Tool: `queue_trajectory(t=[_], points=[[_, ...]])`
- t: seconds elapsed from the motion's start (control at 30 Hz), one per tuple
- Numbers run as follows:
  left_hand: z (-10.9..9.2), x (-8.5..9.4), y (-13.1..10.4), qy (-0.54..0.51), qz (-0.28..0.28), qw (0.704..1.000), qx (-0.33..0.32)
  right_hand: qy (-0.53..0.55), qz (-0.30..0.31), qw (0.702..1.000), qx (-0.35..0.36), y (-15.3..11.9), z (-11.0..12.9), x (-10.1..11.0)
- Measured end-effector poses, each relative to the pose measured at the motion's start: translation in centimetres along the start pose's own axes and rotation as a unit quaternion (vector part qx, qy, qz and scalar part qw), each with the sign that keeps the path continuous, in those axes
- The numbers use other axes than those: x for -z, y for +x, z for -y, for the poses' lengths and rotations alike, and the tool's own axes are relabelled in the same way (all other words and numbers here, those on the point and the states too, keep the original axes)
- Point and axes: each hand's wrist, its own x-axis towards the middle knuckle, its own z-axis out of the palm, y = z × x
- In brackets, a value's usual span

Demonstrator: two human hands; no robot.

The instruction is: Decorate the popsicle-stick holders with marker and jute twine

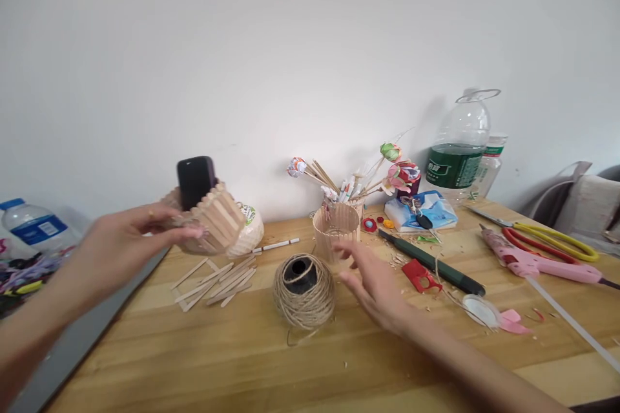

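My left hand (145, 229) grips the rim of a wooden-stick holder (217, 219), which is lifted and tilted. A dark phone (195, 181) stands inside that holder. My right hand (375, 280) has its fingers apart, just in front of a round stick cup (339, 225); whether the fingertips touch the cup is unclear. Between my hands a ball of twine (304, 296) with a black core rests on the wooden table (232, 361). Loose craft sticks (217, 282) lie left of the twine.
Handmade flowers (397, 174) stand behind the cup. To the right are a dark green tool (436, 263), a pink glue gun (537, 262), scissors (557, 238) and a large clear bottle (455, 161). Another bottle (36, 225) stands at far left.
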Motion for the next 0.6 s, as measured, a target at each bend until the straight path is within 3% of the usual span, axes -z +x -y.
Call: queue_trajectory(t=[0.07,0.17,0.33,0.6], points=[[-1.6,-1.7,-0.8,0.007,0.029,0.998,-0.059,-0.133,-0.048,0.990,-0.008,1.3,-0.3,0.9],[-3.7,-4.3,-1.5,-0.013,0.067,0.993,-0.093,-0.253,-0.003,0.967,-0.017,2.5,-0.9,1.8],[-6.0,-7.8,-1.5,0.024,0.174,0.982,-0.067,-0.249,0.025,0.968,0.019,0.6,-1.6,3.5],[-4.3,-13.9,0.6,0.117,0.182,0.973,-0.082,-0.187,-0.008,0.980,0.062,-4.4,-1.7,5.9]])
